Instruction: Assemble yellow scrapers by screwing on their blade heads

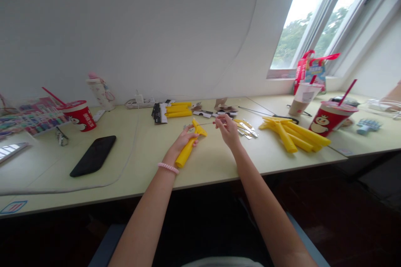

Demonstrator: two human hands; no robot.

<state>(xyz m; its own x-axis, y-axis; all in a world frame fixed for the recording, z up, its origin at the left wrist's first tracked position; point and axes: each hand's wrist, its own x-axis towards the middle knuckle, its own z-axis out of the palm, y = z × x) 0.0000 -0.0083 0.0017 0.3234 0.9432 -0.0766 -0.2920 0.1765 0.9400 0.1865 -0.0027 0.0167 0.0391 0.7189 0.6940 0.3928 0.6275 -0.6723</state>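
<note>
My left hand (184, 138) is wrapped round the handle of a yellow plastic scraper (187, 153), its wider head tilted up and away. In my right hand (226, 127), the fingers pinch a small screwdriver (214, 123) with a reddish handle. Its thin shaft points left at the scraper's head; I cannot tell whether the tip touches. Just beyond my right hand lie several flat, shiny blade-like strips (249, 130). A pile of similar yellow scrapers (288, 133) rests on the right, and more yellow handles (178, 110) lie beside black-and-white cards (161, 113) at the back.
On the left of the table (150, 154) are a black phone (94, 156), a red cup (82, 116) and a white bottle (102, 93). Another red cup (332, 119) and a paler cup (303, 99) stand on the right. A white cable (130, 154) runs across the left side.
</note>
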